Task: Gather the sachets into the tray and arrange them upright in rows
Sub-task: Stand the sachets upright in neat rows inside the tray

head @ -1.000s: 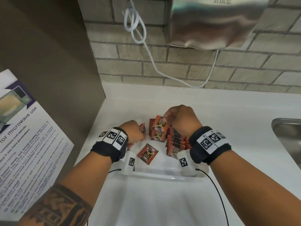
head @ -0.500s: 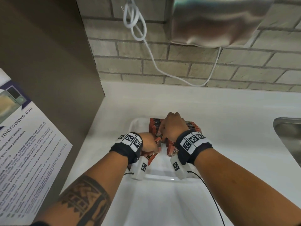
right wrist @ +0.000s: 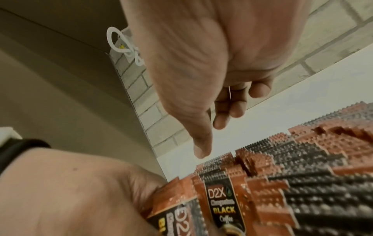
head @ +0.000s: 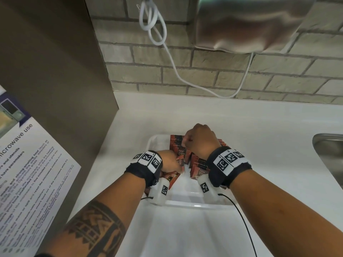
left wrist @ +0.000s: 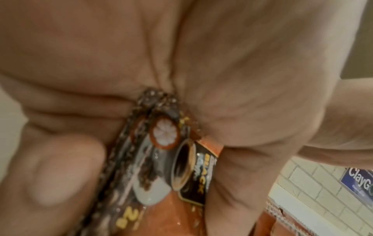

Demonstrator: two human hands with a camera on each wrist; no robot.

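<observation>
Since a sec ago both hands have dropped into the tray and the loose flat sachet is no longer lying on its floor.

Head view: 1 clear tray (head: 157, 143) on a white counter (head: 259, 127), 2 hands inside. Left hand (head: 169, 161) curls round a small bunch of sachets (head: 173, 179) at the tray's left, prob. collecting them to stand up together. Right hand (head: 199, 140), fingers bent down, sits on the upright rows (head: 199, 165) filling the tray's right side, likely steadying them so they don't topple. Rows approx 2; sachet count too dense to tell. No strays on the counter.

Left wrist view: fingers (left wrist: 54, 167) and thumb pinch the bunch (left wrist: 161, 159); at least 2 packets, edges stacked.

Right wrist view: right hand (right wrist: 201, 63) hangs just over the serrated tops (right wrist: 292, 167), fingers loosely curled, gripping nothing. Lower left, the other hand (right wrist: 80, 191) brings its packets alongside.
</observation>
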